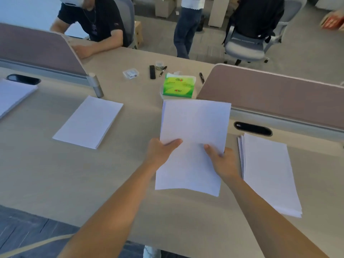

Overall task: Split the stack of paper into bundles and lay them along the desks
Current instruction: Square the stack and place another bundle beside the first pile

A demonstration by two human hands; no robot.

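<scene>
Pinching the bundle [193, 127] at both side edges with left hand [160, 152] and right hand [222, 162], sitting level. Hovering just this side of the tissue box [179, 86], long axis pointing straight at it. Probably just lowering flat.

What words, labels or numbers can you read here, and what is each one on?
Nothing can be read for certain.
Tissue pack: red logos, too blurred to read.
Red box: white marks, too blurred to read.
Dark shirt: small print, too small to read.
Held bundle: no print visible.
</scene>
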